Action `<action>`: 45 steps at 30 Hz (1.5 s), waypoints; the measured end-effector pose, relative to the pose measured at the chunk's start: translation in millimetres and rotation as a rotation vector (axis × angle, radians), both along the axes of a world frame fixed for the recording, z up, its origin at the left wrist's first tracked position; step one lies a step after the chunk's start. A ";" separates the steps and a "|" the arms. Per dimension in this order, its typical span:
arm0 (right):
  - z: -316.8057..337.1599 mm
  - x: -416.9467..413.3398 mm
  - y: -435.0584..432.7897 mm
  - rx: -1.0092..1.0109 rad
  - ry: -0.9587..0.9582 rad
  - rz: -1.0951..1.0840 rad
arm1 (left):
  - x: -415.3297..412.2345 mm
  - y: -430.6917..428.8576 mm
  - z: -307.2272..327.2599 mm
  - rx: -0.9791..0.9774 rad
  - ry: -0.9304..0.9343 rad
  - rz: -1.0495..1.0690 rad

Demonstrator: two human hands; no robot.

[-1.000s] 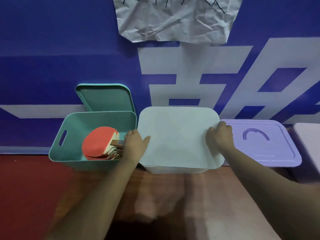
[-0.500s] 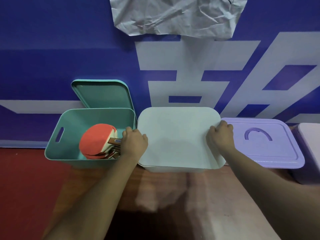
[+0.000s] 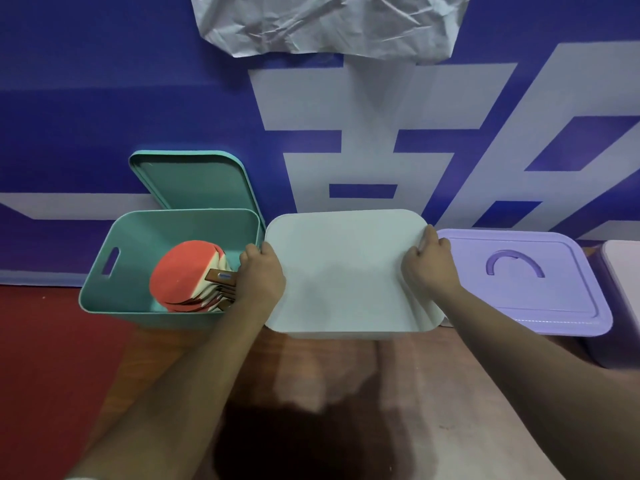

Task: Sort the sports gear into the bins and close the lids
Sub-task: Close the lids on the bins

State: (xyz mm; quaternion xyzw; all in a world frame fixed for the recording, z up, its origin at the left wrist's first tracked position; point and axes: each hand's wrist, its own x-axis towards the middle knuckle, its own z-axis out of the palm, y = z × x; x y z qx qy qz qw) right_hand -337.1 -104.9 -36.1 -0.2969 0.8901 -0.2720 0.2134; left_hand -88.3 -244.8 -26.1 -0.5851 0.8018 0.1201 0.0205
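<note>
Over the white bin [image 3: 332, 335], mid-row: white lid [image 3: 346, 271] lies flat across the opening, covering the contents completely.

- Left hand [image 3: 259, 278] grips the lid's left edge, fingers curled down over it. Right hand [image 3: 431, 268] grips the right edge the same way.
- Probable reason for the two-sided hold: it keeps the lid level and square while it is seated. The near right corner shows a doubled edge, so it may not be fully home; cannot tell.
- Lid looks plain and matte, pale white with a greenish cast, with rounded corners and no handle visible.

Left of the white bin: teal bin [image 3: 104, 306], open, with red-faced paddles [image 3: 183, 275] stacked inside, handles pointing toward the white bin. Its teal lid [image 3: 194, 181] leans on the blue banner behind, likely parked there to keep the opening free. That lid is not yet on.

Right of the white bin: purple lid [image 3: 554, 306] with an arched handle, already on its bin.
</note>
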 end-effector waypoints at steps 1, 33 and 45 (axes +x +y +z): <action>-1.0 0.2 -1.5 -0.004 0.000 -0.006 | -2.1 0.3 -2.1 -0.020 -0.006 -0.015; -17.1 -18.9 -18.8 -0.087 0.148 -0.155 | -41.3 -43.3 -18.7 -0.067 0.294 -0.005; -25.5 -27.5 -30.1 -0.089 0.107 -0.010 | -42.8 -68.2 -33.2 -0.072 0.255 -0.197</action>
